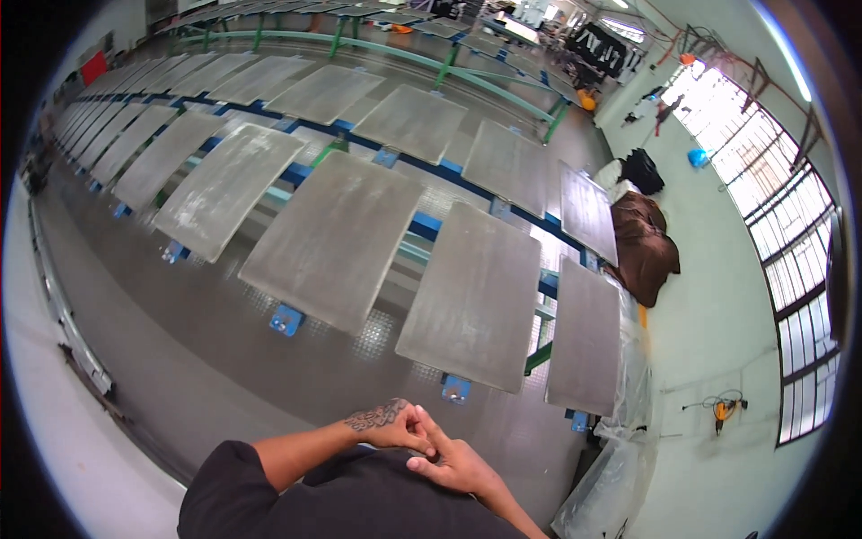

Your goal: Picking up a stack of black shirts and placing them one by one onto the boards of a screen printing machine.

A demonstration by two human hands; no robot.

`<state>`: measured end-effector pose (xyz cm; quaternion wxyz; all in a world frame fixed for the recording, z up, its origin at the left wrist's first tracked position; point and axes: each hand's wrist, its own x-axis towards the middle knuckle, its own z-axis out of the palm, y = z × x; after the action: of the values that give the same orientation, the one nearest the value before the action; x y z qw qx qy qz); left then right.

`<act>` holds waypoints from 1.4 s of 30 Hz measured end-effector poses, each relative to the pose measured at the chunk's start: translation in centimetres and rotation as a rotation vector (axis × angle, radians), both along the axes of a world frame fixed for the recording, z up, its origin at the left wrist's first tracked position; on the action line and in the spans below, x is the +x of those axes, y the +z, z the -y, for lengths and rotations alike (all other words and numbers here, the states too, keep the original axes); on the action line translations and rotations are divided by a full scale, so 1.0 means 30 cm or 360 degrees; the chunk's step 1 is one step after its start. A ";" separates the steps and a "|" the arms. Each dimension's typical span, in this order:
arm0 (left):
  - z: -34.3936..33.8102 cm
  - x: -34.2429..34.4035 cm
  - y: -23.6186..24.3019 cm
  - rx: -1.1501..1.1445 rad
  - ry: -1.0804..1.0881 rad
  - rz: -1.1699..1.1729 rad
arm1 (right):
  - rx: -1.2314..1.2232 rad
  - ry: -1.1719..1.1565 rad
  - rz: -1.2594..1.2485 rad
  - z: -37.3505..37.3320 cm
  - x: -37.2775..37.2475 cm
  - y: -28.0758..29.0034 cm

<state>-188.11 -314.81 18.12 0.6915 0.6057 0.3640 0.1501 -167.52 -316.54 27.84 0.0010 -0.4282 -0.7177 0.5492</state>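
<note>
While the left hand (395, 428) and right hand (460, 465) meet before the person's torso, left fingers curled against right ones (cannot tell if anything is gripped), the nearest plate (472, 296) lies flat beyond them, apart, blue bracket (456, 389) at its near end. Judged stiff, fairly heavy, perhaps slick; best held by opposite long edges. Long axis runs away from the person, far end leaning right.

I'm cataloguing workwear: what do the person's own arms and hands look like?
The left hand is bare, with a dark, swirling tattoo-like pattern across its back. The right hand is bare too, with no marking visible. A near-black sleeve ends around the left elbow; on the right, no sleeve edge can be made out.
</note>
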 end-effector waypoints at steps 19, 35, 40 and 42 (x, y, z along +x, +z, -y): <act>0.092 0.020 -0.125 -0.0805 -0.0253 0.0980 | -0.0280 -0.0388 -0.0826 0.123 0.143 -0.111; 0.163 0.368 -0.113 -0.0516 0.0057 0.0362 | 0.0057 -0.0166 -0.0183 0.215 0.380 -0.109; 0.239 0.631 -0.132 -0.0366 0.0040 0.0190 | 0.0140 -0.0509 -0.0368 0.375 0.617 -0.175; 0.232 0.772 0.007 -0.0421 -0.0001 0.0062 | 0.0158 -0.0653 -0.0433 0.426 0.731 -0.221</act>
<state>-164.96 -321.78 18.34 0.7723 0.5062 0.3668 0.1123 -145.60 -329.33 21.20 0.2301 -0.4864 -0.6352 0.5541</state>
